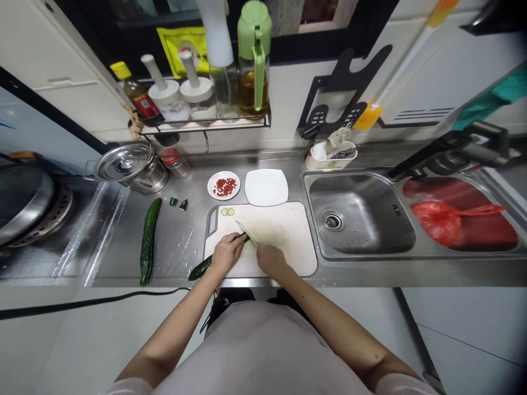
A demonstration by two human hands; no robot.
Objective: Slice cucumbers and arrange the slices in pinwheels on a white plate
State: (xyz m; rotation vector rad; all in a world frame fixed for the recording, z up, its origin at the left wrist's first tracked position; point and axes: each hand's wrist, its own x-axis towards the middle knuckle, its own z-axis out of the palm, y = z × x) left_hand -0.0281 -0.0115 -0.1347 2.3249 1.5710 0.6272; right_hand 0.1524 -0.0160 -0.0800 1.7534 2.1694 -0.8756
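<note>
My left hand [227, 253] is closed around a dark green cucumber [200, 269] lying slantwise on the white cutting board [294, 241]. The cucumber's near end sticks out past the board's left edge, and its middle is hidden under my fingers. In my right hand [272, 260] is a knife [242, 227], its blade slanting up and left, against the cucumber's far end. Pale cucumber slices [227, 212] lie at the board's upper left corner. A second, whole cucumber [150, 241] rests on the steel counter to the left.
Behind the board stand a white plate [266, 187] and a small dish [213, 192] of chopped red pieces. Cucumber ends [183, 204] lie on the counter. To the right is a steel sink [362, 219] with a red plastic bag [438, 222] in its second basin. A lidded pot [150, 173] stands left.
</note>
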